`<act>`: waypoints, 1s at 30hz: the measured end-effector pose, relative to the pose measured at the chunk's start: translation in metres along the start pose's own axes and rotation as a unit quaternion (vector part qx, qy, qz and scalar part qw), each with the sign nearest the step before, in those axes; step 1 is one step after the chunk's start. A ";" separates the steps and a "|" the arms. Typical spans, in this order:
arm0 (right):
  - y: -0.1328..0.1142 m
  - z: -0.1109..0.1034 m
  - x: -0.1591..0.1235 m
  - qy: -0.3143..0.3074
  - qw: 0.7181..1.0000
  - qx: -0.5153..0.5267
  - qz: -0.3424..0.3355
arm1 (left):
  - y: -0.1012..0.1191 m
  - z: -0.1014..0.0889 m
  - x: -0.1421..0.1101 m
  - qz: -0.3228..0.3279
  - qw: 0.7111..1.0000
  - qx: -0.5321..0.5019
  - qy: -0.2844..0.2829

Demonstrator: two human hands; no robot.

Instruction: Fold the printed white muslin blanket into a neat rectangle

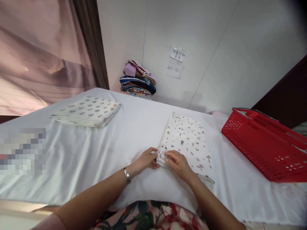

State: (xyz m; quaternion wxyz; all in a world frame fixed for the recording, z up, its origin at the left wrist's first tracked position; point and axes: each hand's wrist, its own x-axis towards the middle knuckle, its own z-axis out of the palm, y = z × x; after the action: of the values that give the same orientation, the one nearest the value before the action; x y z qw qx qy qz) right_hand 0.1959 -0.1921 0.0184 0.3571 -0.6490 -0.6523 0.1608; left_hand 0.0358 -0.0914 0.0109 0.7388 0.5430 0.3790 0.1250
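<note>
A folded white cloth with small printed figures point(187, 140) lies on the white sheet point(100, 153) in front of me. My left hand point(146, 159) pinches the near left corner of this cloth, fingers closed on its edge. My right hand point(177, 163) rests on the near end of the same cloth, fingertips pressed together on the fabric by the corner. A silver bracelet point(127, 175) is on my left wrist.
A second folded white cloth with grey shapes point(88, 111) lies at the far left of the sheet. A red plastic basket point(266, 143) sits at the right. A stack of folded coloured clothes point(137, 81) stands against the wall below two paper notes point(176, 62). A curtain point(43, 54) hangs on the left.
</note>
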 end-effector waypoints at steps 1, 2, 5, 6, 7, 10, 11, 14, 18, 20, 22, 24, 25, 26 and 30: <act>-0.001 0.004 0.003 -0.003 1.000 -0.014 -0.009 | -0.001 0.000 0.000 0.006 1.000 0.002 0.000; -0.002 0.008 0.005 -0.003 0.999 -0.030 -0.019 | -0.001 -0.001 0.000 0.011 1.000 0.003 -0.001; -0.001 0.015 0.005 -0.003 0.997 -0.062 -0.046 | -0.001 -0.002 -0.001 0.023 1.000 0.000 -0.016; -0.001 0.017 0.004 -0.004 0.996 -0.065 -0.055 | -0.001 -0.003 -0.001 0.028 0.999 -0.001 -0.022; 0.000 0.018 0.002 -0.005 0.996 -0.065 -0.063 | -0.001 -0.004 -0.002 0.032 0.999 -0.002 -0.029; 0.001 0.021 -0.001 0.004 0.996 -0.054 -0.070 | 0.000 -0.005 -0.002 0.038 0.999 0.002 -0.039; 0.002 0.022 -0.002 0.012 0.997 -0.049 -0.066 | 0.000 -0.005 -0.002 0.038 0.999 0.003 -0.039; 0.003 0.024 -0.003 0.026 0.998 -0.030 -0.056 | -0.001 -0.005 -0.002 0.042 0.998 0.008 -0.035; 0.004 0.023 -0.002 0.031 0.998 0.004 -0.047 | -0.004 -0.004 0.000 0.043 0.999 0.020 -0.028; 0.003 0.023 -0.002 0.042 0.998 0.027 -0.035 | -0.005 -0.004 0.000 0.042 0.998 0.026 -0.029; 0.002 0.023 -0.003 0.068 0.996 0.048 -0.022 | -0.005 -0.004 0.000 0.044 0.998 0.028 -0.031; 0.000 0.025 -0.003 0.098 0.994 0.052 -0.017 | -0.005 -0.004 0.000 0.045 0.998 0.031 -0.029; -0.001 0.026 -0.004 0.105 0.993 0.044 -0.019 | -0.005 -0.004 0.000 0.045 0.998 0.031 -0.028; -0.002 0.027 -0.004 0.104 0.994 0.030 -0.026 | -0.004 -0.005 0.000 0.044 0.998 0.032 -0.028; -0.004 0.031 -0.006 0.062 0.995 -0.049 -0.066 | -0.004 -0.005 0.000 0.037 0.998 0.021 -0.039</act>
State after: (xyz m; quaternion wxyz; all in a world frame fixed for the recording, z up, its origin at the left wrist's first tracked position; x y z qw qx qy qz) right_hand 0.1714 -0.1910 -0.0018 0.3744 -0.6300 -0.6773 0.0642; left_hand 0.0315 -0.0890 0.0067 0.7363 0.5767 0.3320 0.1225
